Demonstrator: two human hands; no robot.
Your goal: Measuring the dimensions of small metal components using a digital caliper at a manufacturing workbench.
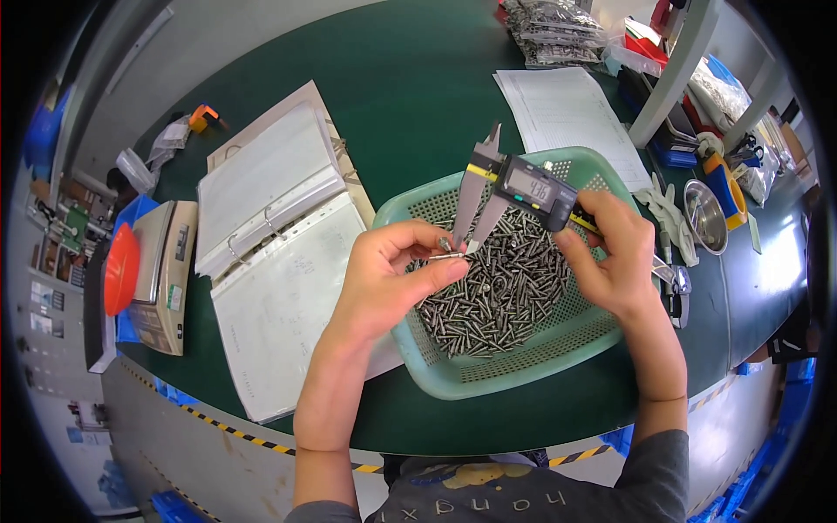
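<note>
My left hand [384, 279] pinches a small silvery metal pin [447, 256] between thumb and fingers. Another short metal piece [445, 244] shows just above it at the fingertips. Closed around its dark slider and beam, my right hand [615, 253] holds a digital caliper [529, 186] with a lit grey display. The caliper's jaws [475, 222] point down toward me, their tips at the pin's right end; whether both touch it I cannot tell. Beneath both hands sits a green perforated plastic basket [436, 379], holding a heap of similar metal pins [501, 305].
Left of the basket lies an open ring binder [279, 296], with a weighing scale [166, 270] and orange-red dish [122, 269] beyond. Paper sheets [571, 122] and bagged parts [554, 30] are at the back. White gloves [667, 218] and a metal bowl [704, 216] lie right.
</note>
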